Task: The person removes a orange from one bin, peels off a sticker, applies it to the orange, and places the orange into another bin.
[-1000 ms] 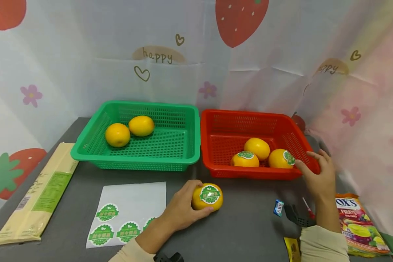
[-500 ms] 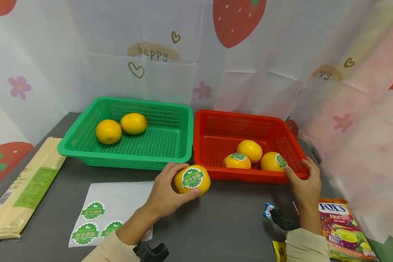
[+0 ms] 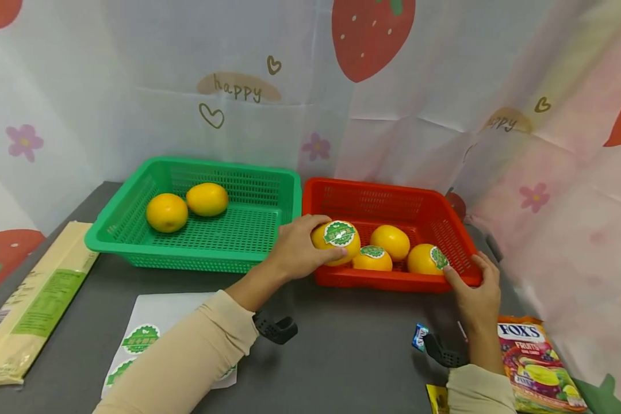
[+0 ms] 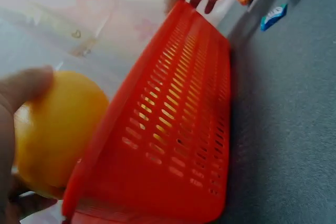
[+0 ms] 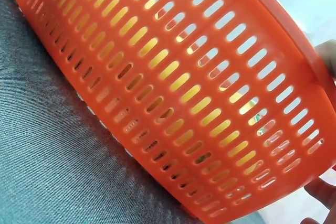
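My left hand (image 3: 301, 247) grips an orange (image 3: 336, 242) with a round green-and-white sticker facing up. It is over the front left part of the red basket (image 3: 388, 282), and in the left wrist view the orange (image 4: 63, 129) is right at the basket's rim. Inside the basket lie a stickered orange (image 3: 372, 260), one (image 3: 390, 241) showing no sticker, and another (image 3: 428, 260) with a sticker on its right side. My right hand (image 3: 477, 293) holds the basket's front right corner, thumb at the front rim and fingers over the side.
A green basket (image 3: 196, 256) with two oranges stands to the left. On the grey table lie a sticker sheet (image 3: 155, 313), partly under my left sleeve, a long beige packet (image 3: 46, 305), a small blue wrapped candy (image 3: 420, 337) and a FOX'S candy bag (image 3: 538, 362).
My left hand has lifted the stickered orange off the table and carried it to the red basket. The right hand has closed on the basket's corner.
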The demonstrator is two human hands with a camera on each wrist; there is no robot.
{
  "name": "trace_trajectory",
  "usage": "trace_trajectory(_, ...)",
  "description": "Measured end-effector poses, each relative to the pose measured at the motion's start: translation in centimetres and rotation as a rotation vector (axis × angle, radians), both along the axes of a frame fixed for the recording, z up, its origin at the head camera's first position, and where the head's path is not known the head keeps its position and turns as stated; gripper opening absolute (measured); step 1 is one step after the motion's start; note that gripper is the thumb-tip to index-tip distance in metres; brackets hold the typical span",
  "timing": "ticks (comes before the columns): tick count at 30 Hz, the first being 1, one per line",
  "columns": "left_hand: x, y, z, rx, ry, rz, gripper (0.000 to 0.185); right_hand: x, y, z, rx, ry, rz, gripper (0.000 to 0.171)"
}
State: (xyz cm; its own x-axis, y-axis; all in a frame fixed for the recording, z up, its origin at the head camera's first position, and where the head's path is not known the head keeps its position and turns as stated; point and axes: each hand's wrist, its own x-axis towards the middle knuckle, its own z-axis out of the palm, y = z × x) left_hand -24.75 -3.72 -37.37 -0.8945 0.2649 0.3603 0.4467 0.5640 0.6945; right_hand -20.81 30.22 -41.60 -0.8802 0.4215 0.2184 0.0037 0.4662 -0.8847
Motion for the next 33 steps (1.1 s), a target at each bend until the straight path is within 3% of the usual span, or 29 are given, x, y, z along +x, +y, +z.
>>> trace_trajectory(5,-0.7,0.5,0.0,-0.238,-0.071,0.035,0.058,0.1,-0.2,-0.3,-0.012,0.017,-0.005,0.075)
trace_trajectory(8,-0.6,0.2,0.0,-0.287,-0.093,0.025,0.047,0.1,-0.2,-0.4,-0.016,0.018,-0.009,0.076)
trace_trajectory(11,0.0,-0.5,-0.2,-0.298,-0.050,0.030,0.040,0.1,-0.2,-0.6,-0.027,0.009,-0.006,0.077)
trace_trajectory(14,0.9,-2.0,-0.6,-0.290,0.049,0.054,0.037,0.1,-0.2,-0.6,-0.033,0.011,-0.002,0.077)
trace_trajectory(18,2.3,-5.7,-1.4,-0.297,0.135,0.122,0.036,-0.1,-0.1,-0.5,-0.027,0.021,0.007,0.075)
trace_trajectory(23,3.1,-12.2,-1.8,-0.337,0.120,0.234,0.039,-0.4,-0.3,-0.3,-0.021,0.041,0.023,0.072)
trace_trajectory(27,2.5,-17.3,-1.2,-0.350,0.100,0.293,0.048,-0.4,-0.1,-0.1,-0.016,0.055,0.022,0.072)
trace_trajectory(33,1.0,-23.7,0.0,-0.371,-0.031,0.321,0.070,0.0,0.0,-0.3,-0.029,0.013,0.019,0.075)
